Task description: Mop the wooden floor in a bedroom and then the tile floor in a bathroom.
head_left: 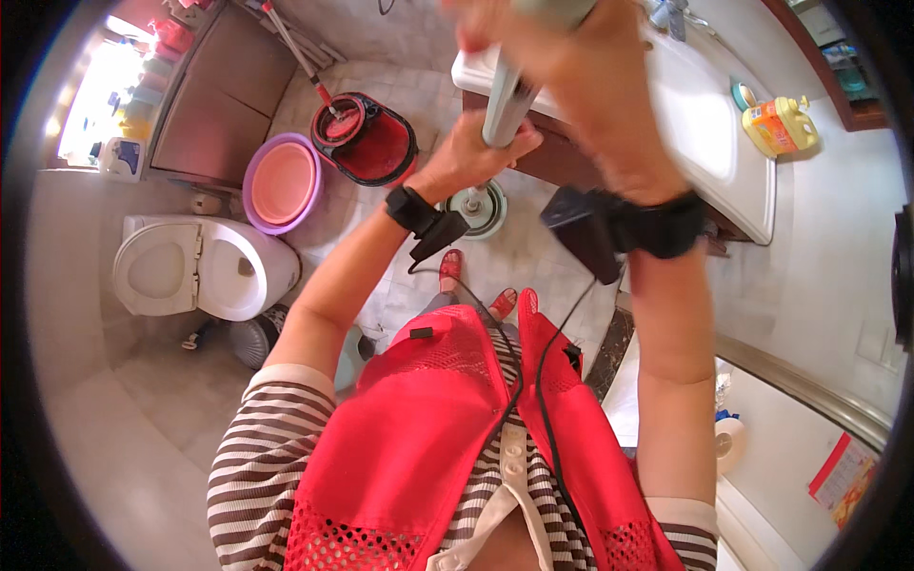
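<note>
My left hand (476, 152) is closed around a grey pole (509, 109) that rises from a pale round mop head or base (476, 211) on the floor between my feet and the vanity. Higher up, my right hand (571, 67), blurred, wraps the upper part of the same pole, whose top leaves the frame. Each wrist wears a black strap with a device and cable.
A red-black mop bucket (381, 143), nested purple and pink basins (281, 186) and a toilet (243, 271) stand at the left. A white sink counter (714, 167) with a yellow jug (771, 124) runs along the right. A dark threshold (607, 352) lies lower right.
</note>
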